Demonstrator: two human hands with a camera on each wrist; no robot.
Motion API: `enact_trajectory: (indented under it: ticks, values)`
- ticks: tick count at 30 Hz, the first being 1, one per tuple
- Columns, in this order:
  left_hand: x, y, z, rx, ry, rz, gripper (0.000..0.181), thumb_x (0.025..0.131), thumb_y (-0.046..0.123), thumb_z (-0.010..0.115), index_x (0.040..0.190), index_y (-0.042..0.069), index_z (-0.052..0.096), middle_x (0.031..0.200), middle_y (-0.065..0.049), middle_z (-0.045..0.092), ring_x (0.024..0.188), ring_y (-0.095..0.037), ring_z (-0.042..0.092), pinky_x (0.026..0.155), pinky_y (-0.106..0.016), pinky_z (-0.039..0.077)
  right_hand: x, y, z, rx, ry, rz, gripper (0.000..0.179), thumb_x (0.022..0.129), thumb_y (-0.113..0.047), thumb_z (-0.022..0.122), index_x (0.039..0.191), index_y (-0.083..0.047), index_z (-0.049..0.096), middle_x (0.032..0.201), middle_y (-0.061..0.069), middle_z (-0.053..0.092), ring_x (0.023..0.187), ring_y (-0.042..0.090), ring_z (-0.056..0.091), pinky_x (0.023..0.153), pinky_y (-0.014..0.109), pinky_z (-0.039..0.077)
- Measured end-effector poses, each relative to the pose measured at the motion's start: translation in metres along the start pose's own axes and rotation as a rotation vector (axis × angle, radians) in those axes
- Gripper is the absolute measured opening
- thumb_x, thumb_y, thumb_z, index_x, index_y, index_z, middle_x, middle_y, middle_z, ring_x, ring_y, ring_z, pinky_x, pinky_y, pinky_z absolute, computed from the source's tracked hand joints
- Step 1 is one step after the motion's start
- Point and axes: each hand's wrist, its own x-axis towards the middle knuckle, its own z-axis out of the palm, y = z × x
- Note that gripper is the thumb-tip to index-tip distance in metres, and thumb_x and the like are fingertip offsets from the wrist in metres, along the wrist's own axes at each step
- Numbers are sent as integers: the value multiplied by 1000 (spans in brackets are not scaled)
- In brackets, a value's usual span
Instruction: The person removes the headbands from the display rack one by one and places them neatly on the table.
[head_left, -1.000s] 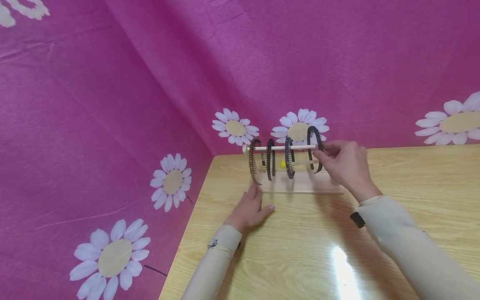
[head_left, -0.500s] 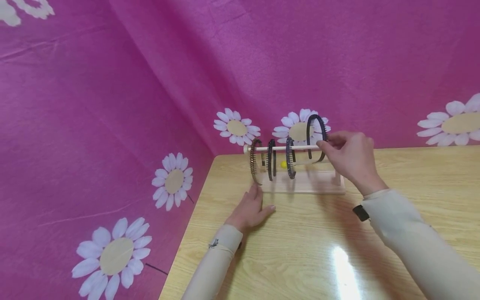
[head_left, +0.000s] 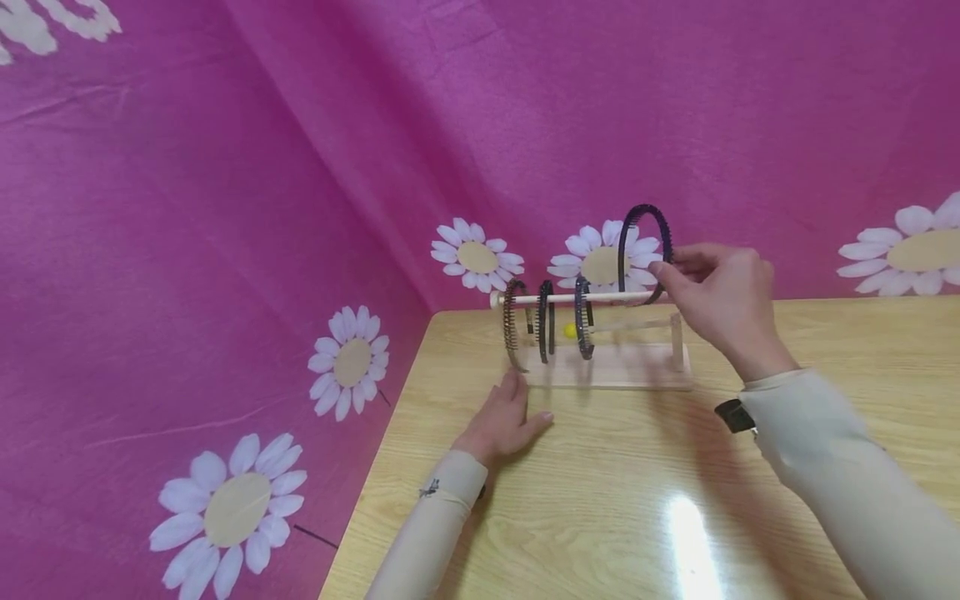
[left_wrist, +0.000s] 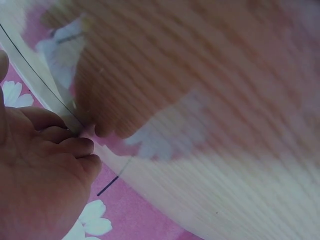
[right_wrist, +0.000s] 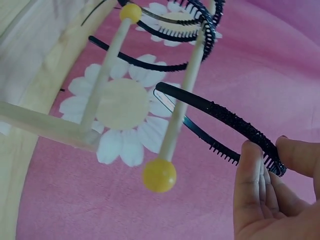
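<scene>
My right hand (head_left: 731,308) pinches a black toothed headband (head_left: 643,208) between thumb and fingers. In the right wrist view this headband (right_wrist: 215,107) has a rough, sparkly band, and its two ends lie on either side of the upper rod (right_wrist: 175,125). The rod belongs to a pale wooden stand (head_left: 637,365) with yellow end knobs (right_wrist: 159,175). Several other headbands hang on it, among them a brown one (head_left: 511,325), a black one (head_left: 542,321) and a dark one (head_left: 582,317). My left hand (head_left: 495,421) rests on the table, fingertips at the stand's left front corner.
The wood-grain table (head_left: 585,500) runs to a left edge beside a pink cloth (head_left: 225,208) with white daisies. The same cloth rises behind the stand. A lower rod (head_left: 630,325) and a post (head_left: 677,342) sit below the upper rod.
My right hand has moved up and slightly right, raising the headband so that most of it now stands above the upper rod. The left hand has stayed at the base.
</scene>
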Motion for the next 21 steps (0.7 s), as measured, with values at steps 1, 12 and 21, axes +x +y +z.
enact_trajectory:
  ticks: [1,12,21]
  values:
    - [0,0,0,4,2,1,91,102,62,38,158,-2,6,165,-22,-2,150,-38,13,122,-43,13,0,0,-1,10,2,-3,43,91,-41,73,111,-3,77,96,16,76,65,-8,58,58,18,47]
    - [0,-1,1,14,-8,1,91,102,62,36,158,-3,3,165,-23,-1,151,-34,8,122,-41,12,2,-6,-14,63,11,16,40,90,-39,74,110,-5,78,91,10,77,66,-9,61,55,14,47]
    - [2,-2,2,36,25,29,92,102,61,39,158,-5,8,165,-24,3,149,-38,17,121,-42,18,-3,-10,-30,151,-73,68,48,90,-42,74,117,-3,73,83,-11,73,70,1,68,56,17,52]
